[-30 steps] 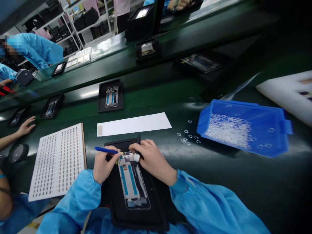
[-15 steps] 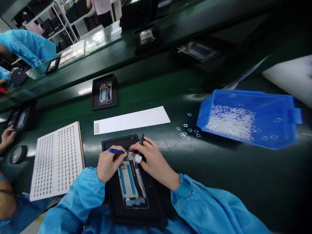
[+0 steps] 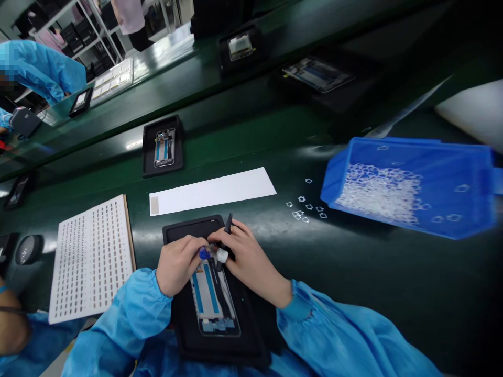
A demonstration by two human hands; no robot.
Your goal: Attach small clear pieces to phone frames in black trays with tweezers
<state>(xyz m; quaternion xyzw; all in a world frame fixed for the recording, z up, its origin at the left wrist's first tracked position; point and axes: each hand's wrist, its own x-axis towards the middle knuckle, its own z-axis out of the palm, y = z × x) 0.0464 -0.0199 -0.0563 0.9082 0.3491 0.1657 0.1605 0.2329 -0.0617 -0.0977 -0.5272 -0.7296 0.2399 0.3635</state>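
Note:
A phone frame (image 3: 212, 301) with blue strips and a black flex cable lies in a black tray (image 3: 184, 335) in front of me. My left hand (image 3: 176, 264) is closed on a blue pen-like tool (image 3: 204, 253) over the frame's upper end; its blue end faces the camera. Beside it, my right hand (image 3: 247, 256) grips a slim black stick-like tool (image 3: 228, 224) with a white part near its lower end. Both sets of fingertips meet at the frame's top edge, and they hide the spot being touched.
A white strip (image 3: 212, 191) lies behind the tray. To the right stands a blue bin (image 3: 463, 173) of small white rings, with several loose rings (image 3: 309, 207) beside it. A perforated white board (image 3: 90, 262) is on the left. Another tray (image 3: 178, 152) holds a phone frame.
My left hand has turned the blue tool from lying sideways to standing more upright. My right hand stays nearly in place. At the far left, another person's hand has left the view.

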